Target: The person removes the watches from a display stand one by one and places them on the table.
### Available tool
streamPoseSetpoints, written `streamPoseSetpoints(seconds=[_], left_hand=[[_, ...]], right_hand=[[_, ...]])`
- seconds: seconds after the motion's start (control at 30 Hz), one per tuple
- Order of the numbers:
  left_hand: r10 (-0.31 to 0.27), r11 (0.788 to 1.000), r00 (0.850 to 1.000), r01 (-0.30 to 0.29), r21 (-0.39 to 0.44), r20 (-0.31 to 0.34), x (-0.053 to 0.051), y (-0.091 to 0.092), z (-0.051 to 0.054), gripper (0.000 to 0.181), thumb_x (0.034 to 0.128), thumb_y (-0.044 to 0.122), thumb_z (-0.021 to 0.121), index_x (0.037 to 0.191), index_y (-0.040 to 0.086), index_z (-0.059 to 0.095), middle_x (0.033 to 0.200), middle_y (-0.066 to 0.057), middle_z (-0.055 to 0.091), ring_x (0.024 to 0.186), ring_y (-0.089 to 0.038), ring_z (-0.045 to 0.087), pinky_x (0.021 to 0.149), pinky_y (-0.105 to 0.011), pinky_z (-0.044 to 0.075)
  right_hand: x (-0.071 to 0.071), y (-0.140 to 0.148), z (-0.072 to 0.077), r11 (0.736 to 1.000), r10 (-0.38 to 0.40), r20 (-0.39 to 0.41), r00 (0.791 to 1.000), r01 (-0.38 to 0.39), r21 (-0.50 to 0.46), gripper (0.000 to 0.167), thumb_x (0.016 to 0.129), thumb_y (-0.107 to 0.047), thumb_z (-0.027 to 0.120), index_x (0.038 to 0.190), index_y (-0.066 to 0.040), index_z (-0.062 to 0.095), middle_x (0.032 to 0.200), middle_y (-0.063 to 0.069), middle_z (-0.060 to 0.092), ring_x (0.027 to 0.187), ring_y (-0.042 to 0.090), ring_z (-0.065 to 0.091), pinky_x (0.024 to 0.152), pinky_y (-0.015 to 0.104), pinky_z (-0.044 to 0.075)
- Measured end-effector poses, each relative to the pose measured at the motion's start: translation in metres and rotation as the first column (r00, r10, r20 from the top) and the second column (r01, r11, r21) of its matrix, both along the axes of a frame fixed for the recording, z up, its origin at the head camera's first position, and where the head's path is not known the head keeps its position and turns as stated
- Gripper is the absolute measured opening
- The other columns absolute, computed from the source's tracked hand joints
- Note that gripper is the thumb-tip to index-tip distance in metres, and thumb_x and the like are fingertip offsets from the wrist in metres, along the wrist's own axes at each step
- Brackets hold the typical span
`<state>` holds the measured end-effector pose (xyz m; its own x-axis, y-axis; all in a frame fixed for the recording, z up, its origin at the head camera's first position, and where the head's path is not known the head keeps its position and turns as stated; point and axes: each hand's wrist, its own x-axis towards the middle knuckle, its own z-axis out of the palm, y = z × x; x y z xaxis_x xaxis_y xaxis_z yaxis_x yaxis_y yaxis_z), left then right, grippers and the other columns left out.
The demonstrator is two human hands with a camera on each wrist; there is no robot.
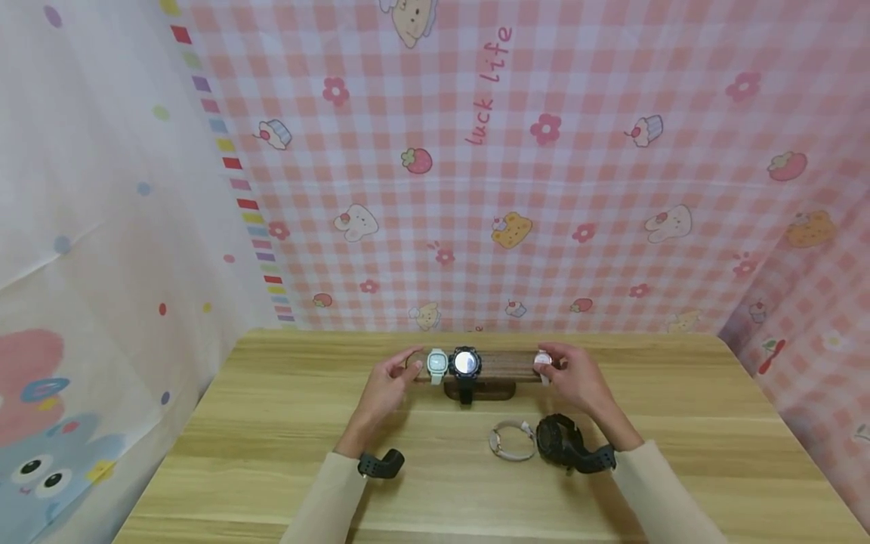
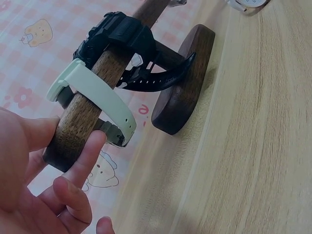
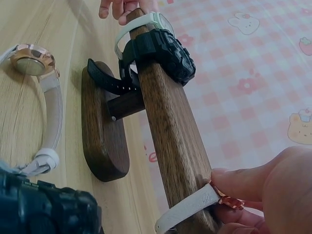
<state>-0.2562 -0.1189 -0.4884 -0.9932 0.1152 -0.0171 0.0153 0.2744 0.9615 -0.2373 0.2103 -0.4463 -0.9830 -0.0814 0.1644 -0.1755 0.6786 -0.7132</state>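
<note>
A dark wooden watch stand (image 1: 508, 364) stands at the back of the table, its bar raised on an oval base (image 3: 105, 146). My left hand (image 1: 386, 389) grips the bar's left end between thumb and fingers. Beside those fingers, a pale mint watch (image 2: 100, 90) is looped round the bar. A chunky black watch (image 1: 466, 363) hangs next to it, one strap end dangling over the base. Towards the bar's right end, my right hand (image 1: 578, 380) pinches the rose-gold case of a white-strapped watch (image 3: 190, 209), whose strap lies across the bar.
In front of the stand, another white-strapped watch (image 1: 513, 440) with a rose-gold case lies on the wooden table (image 1: 272, 446). Close to its right is a bulky black watch (image 1: 559, 440), near my right wrist's camera strap. Patterned cloth (image 1: 442, 189) hangs behind the table.
</note>
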Motion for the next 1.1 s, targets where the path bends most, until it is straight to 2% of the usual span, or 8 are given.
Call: streamPoseSetpoints(seconds=[0.33,0.77,0.93,1.1], left_hand=[[-0.003,1.000,1.000,0.003,-0.008,-0.015,0.000,-0.001,0.001,0.041,0.1003,0.026,0.059,0.141,0.023,0.057,0.094,-0.019,0.073,0.044,-0.009,0.039,0.039,-0.022,0.031],[-0.005,1.000,1.000,0.005,-0.007,-0.029,-0.001,0.000,0.000,0.040,0.1002,0.024,0.059,0.140,0.020,0.057,0.093,-0.022,0.073,0.043,-0.008,0.039,0.039,-0.021,0.031],[0.000,1.000,0.999,0.002,0.031,-0.044,-0.003,0.001,-0.002,0.039,0.0988,0.019,0.061,0.138,0.019,0.060,0.089,-0.023,0.073,0.041,-0.007,0.037,0.038,-0.021,0.030],[-0.001,0.999,0.999,0.003,0.032,-0.051,-0.003,0.001,-0.001,0.040,0.0986,0.019,0.061,0.138,0.016,0.059,0.088,-0.022,0.073,0.043,-0.009,0.040,0.039,-0.021,0.031]], right_hand=[[0.002,0.007,0.003,1.000,-0.016,0.007,1.000,0.015,0.009,0.041,0.093,-0.012,0.069,0.130,0.003,0.061,0.094,0.012,0.066,0.059,0.015,0.048,0.046,0.026,0.036],[0.011,0.015,0.022,0.999,-0.047,-0.029,0.998,0.047,0.021,0.040,0.094,-0.016,0.068,0.130,0.002,0.062,0.095,0.012,0.066,0.059,0.015,0.046,0.046,0.027,0.036],[0.017,0.010,0.028,0.999,-0.035,-0.055,0.998,0.036,0.026,0.039,0.094,-0.017,0.069,0.128,0.001,0.064,0.095,0.011,0.067,0.058,0.015,0.046,0.045,0.027,0.037],[0.022,0.002,0.034,1.000,-0.002,-0.097,0.995,0.003,0.008,0.037,0.091,-0.012,0.071,0.125,0.002,0.065,0.094,0.012,0.069,0.053,0.012,0.044,0.043,0.026,0.034]])
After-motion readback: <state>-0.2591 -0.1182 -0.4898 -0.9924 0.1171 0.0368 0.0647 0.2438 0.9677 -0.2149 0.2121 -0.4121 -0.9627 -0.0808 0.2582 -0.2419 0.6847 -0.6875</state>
